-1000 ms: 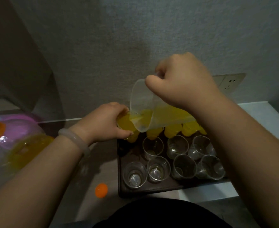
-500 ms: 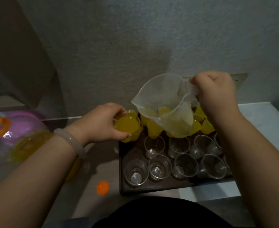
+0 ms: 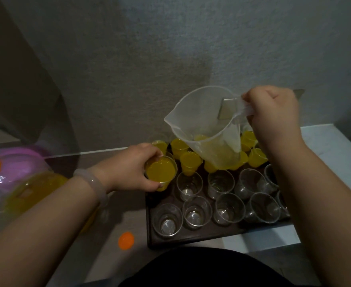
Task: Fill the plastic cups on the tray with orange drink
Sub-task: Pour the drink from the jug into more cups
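A dark tray (image 3: 191, 240) carries several clear plastic cups. Those in the back rows, such as one filled cup (image 3: 189, 162), hold orange drink; the front rows, such as one empty cup (image 3: 167, 219), hold nothing. My left hand (image 3: 129, 166) grips a full cup (image 3: 160, 172) at the tray's left edge. My right hand (image 3: 272, 112) grips the handle of a clear plastic jug (image 3: 207, 125), held nearly upright above the back cups with a little orange drink at its bottom.
A large bottle of orange drink (image 3: 31, 193) stands at the left, with a purple container (image 3: 19, 160) behind it. An orange cap (image 3: 126, 240) lies on the counter left of the tray. A wall stands close behind the tray.
The jug has tipped back from pouring into the held cup to nearly upright and moved right. My left hand has brought the full cup down toward the tray's left edge.
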